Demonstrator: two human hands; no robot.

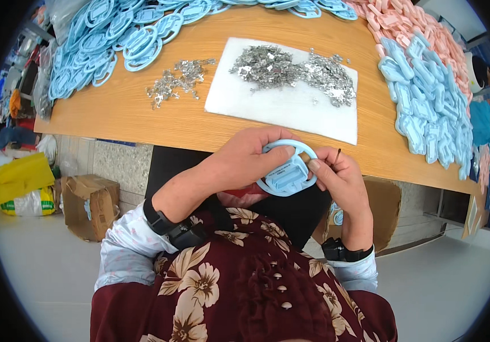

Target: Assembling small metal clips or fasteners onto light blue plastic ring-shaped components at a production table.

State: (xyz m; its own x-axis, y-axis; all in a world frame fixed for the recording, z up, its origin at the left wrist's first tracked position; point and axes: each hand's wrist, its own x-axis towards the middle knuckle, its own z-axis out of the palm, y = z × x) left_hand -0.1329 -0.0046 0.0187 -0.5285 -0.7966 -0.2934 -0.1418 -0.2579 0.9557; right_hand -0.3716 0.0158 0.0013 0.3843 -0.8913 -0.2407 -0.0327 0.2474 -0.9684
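Above my lap, just off the table's front edge, I hold a light blue oval plastic part with an open ring and a recessed battery-like compartment. My left hand grips its left and upper rim, thumb lying across the top. The fingers of my right hand pinch close at its right rim; a thin dark pointed bit shows by the fingertips. Whether a small metal piece sits in the right fingers cannot be made out. On the table ahead, a white foam sheet carries heaps of small silvery metal clips.
More metal clips lie on the wooden table left of the sheet. Blue oval parts are piled far left. Blue elongated parts and pink ones cover the right. Cardboard boxes stand below on the floor.
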